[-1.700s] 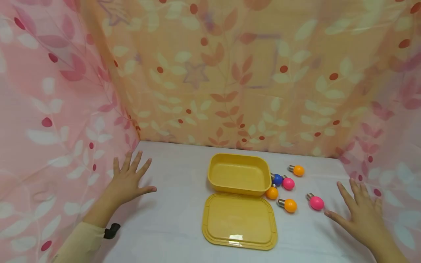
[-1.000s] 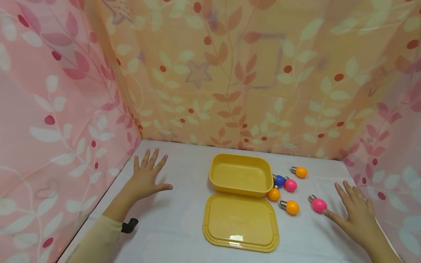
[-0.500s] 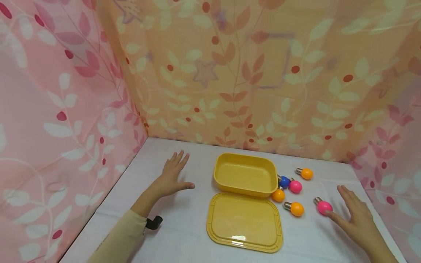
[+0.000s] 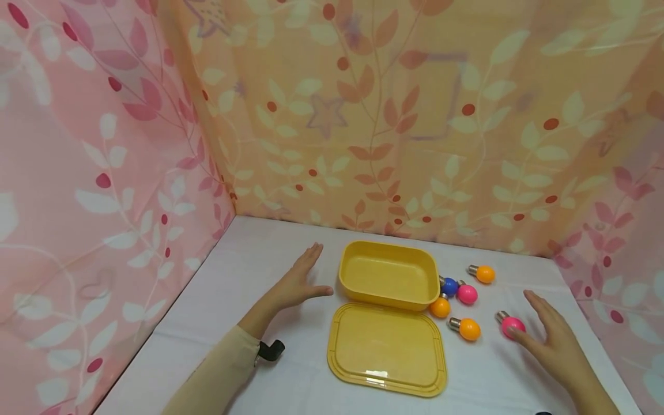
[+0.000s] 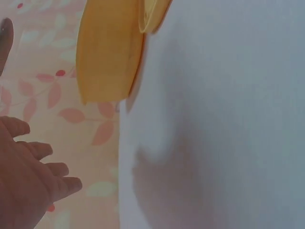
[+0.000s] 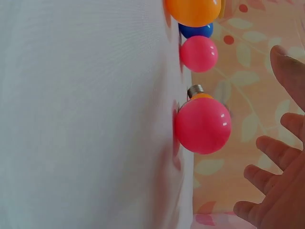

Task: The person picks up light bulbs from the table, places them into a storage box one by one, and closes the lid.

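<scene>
My left hand (image 4: 294,287) hovers just left of a yellow plastic box (image 4: 389,275), fingers extended and thumb apart, holding nothing. In the left wrist view the box (image 5: 107,52) stands beyond the fingers. Its yellow lid (image 4: 386,349) lies flat in front of it. My right hand (image 4: 557,346) is spread beside a pink light bulb (image 4: 513,327); in the head view the thumb tip overlaps the bulb. The right wrist view shows a gap between that hand (image 6: 281,176) and the pink bulb (image 6: 204,126), so nothing is held.
Right of the box lie an orange bulb (image 4: 440,308), a blue bulb (image 4: 449,286) and a second pink bulb (image 4: 468,294). Further orange bulbs lie in front (image 4: 470,329) and at the back (image 4: 485,274). Patterned curtains (image 4: 332,127) enclose the white table (image 4: 290,374).
My left hand has moved right across the table, up to the box's left side. My right hand has shifted slightly, staying near the pink bulb. The bulbs, box and lid keep their arrangement.
</scene>
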A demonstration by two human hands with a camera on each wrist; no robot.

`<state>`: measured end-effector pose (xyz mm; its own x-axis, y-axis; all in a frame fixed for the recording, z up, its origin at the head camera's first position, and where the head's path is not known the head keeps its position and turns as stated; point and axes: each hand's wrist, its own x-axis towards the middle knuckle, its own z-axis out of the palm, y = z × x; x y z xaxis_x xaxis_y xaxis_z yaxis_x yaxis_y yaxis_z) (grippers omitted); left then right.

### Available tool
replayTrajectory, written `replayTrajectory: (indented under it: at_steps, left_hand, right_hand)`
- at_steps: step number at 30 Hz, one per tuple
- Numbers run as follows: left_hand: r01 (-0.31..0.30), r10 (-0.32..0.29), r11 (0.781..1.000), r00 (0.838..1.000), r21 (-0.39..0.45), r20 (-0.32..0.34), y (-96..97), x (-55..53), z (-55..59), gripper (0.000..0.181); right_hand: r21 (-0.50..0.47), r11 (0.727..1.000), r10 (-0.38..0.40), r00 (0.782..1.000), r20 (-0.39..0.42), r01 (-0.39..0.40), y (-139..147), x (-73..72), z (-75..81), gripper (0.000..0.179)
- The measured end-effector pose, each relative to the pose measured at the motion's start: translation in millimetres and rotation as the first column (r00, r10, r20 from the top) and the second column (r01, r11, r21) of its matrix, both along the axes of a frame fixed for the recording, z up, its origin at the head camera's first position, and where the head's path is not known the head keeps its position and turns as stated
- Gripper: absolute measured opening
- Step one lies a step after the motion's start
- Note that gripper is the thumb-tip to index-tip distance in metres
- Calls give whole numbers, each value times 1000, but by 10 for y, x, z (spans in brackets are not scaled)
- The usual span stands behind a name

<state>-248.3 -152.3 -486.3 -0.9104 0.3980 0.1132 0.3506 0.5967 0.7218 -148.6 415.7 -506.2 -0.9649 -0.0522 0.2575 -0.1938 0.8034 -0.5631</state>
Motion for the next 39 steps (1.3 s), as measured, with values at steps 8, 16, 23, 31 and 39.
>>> replayTrajectory:
  at_steps: [8, 16, 23, 31, 39]
  left_hand:
    - [-59, 45, 991, 992, 122, 117, 242, -69, -167, 111]
    - [-91, 61, 981, 982, 170, 177, 454, -63, -235, 108]
    - [-80, 44, 970, 986, 229, 160, 515, -60, -249, 103]
    - [-75, 29, 962, 984, 261, 177, 508, -81, -294, 98]
    - [-27, -8, 968, 990, 251, 140, 476, -54, -364, 92]
  right_hand:
    - [-22, 999, -26, 999, 39, 27, -36, -107, -23, 91]
    - [-39, 998, -55, 998, 8, 55, 16, -109, -71, 87]
    - [-31, 991, -127, 982, 137, 132, 44, -78, -46, 86]
    - [-58, 981, -165, 958, 234, 183, 59, -59, -120, 87]
    - [-54, 977, -183, 937, 297, 208, 61, -45, -237, 91]
